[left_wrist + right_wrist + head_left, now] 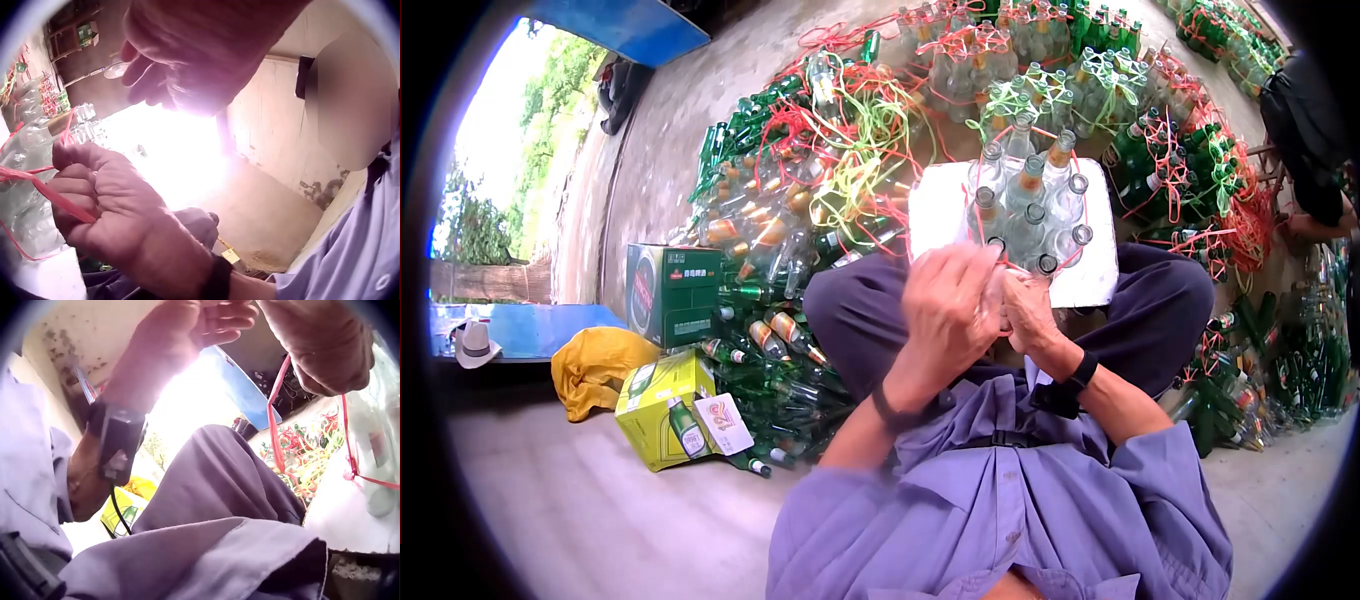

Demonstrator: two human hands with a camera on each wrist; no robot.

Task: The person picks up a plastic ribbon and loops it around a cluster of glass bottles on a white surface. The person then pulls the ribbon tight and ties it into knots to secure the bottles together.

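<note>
A cluster of clear glass bottles [1032,215] stands upright on a white board [940,190] between the person's knees. Red plastic strap [44,187] runs around the bottles and into the right hand [1030,310]. That right hand [112,200] is curled tightly round the strap beside the bottles. A loose end of the strap [274,425] dangles below the fist in the right wrist view. The left hand [948,300] is raised close by and blurred in the head view. Its fingers [228,324] are loosely extended in the right wrist view, with no strap visible in them.
Loose green bottles [785,400] and tangled red and yellow-green strap [860,150] lie to the left. Tied bottle bundles [1025,95] stand behind the board. A green carton [675,290], a yellow-green carton [660,410] and a yellow cloth [595,365] sit further left.
</note>
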